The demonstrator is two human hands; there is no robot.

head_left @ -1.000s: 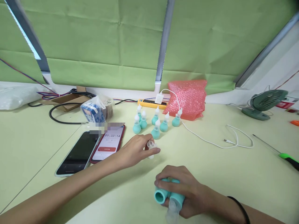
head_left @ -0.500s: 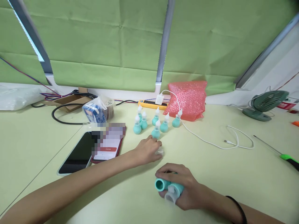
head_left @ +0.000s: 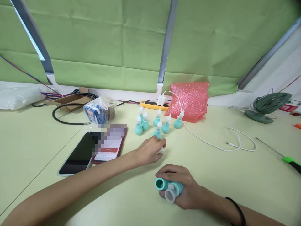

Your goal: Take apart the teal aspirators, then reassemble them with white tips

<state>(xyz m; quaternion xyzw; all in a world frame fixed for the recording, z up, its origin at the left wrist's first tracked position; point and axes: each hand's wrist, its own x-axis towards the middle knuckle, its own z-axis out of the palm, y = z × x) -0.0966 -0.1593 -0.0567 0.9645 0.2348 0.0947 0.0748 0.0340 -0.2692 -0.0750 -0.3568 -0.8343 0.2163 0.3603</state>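
Observation:
My left hand (head_left: 150, 151) is closed over a small clear plastic piece (head_left: 161, 151) low on the table, mostly hidden by the fingers. Just beyond it stands a teal bulb with a clear tip (head_left: 157, 134), which looks like a nasal aspirator. My right hand (head_left: 182, 185), nearer to me, grips two teal rubber bulbs side by side. One bulb (head_left: 160, 184) shows its open round mouth. At the mouth of the other bulb (head_left: 179, 187) sits a clear plastic piece with a flared ring (head_left: 170, 195). The bodies of both bulbs are largely covered by the hand.
Several more teal bulbs with clear tips (head_left: 166, 126) stand upright behind my left hand. Two phones (head_left: 76, 154) lie at left. A white cable (head_left: 207, 143) and a screwdriver (head_left: 288, 160) lie at right. Behind are a red bubble-wrap bag (head_left: 189, 100) and a green fan (head_left: 265, 108).
The fingers of my left hand have shifted slightly over the clear piece. My right hand has turned a little, and the flared ring now faces me more.

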